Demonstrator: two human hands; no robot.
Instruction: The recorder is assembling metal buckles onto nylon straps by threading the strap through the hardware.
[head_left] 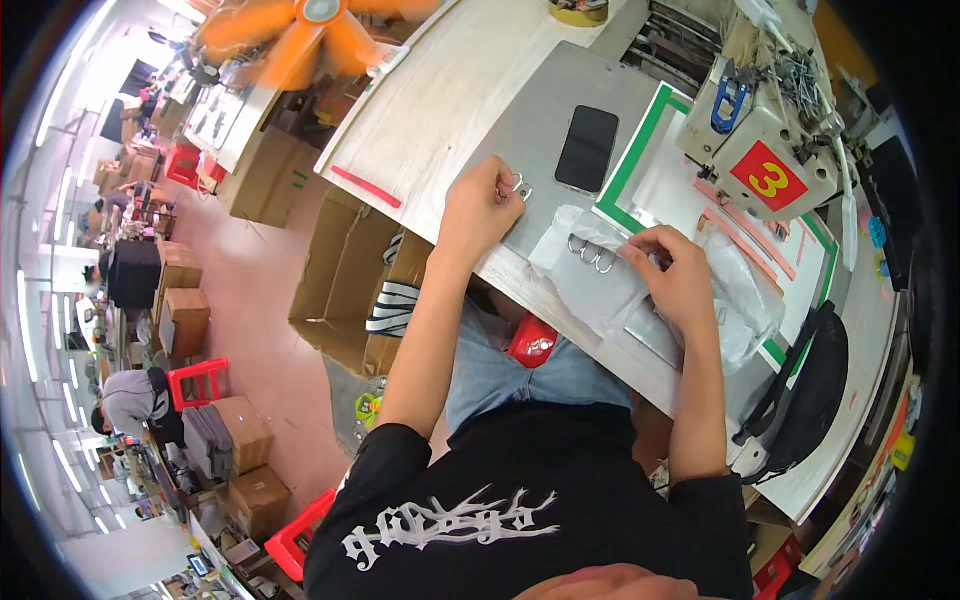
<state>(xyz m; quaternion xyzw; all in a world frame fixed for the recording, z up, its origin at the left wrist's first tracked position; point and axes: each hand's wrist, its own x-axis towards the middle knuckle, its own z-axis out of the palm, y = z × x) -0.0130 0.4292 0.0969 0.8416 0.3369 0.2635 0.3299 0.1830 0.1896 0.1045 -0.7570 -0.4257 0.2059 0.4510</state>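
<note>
My left hand (483, 208) rests on the grey table top and pinches a small metal ring (519, 186) between its fingers. My right hand (674, 272) presses down on a white fabric piece (590, 280) at the table's near edge. Several metal rings (592, 253) lie threaded on the fabric just left of my right fingers. A clear plastic bag (745, 300) lies under and beside my right hand.
A black phone (587, 148) lies on the grey mat beyond the hands. A white sewing machine (770, 140) with a red label stands at the right, by a green-edged mat (630, 165). A black bag (815, 390) hangs off the table edge. Cardboard boxes (345, 270) stand on the floor to the left.
</note>
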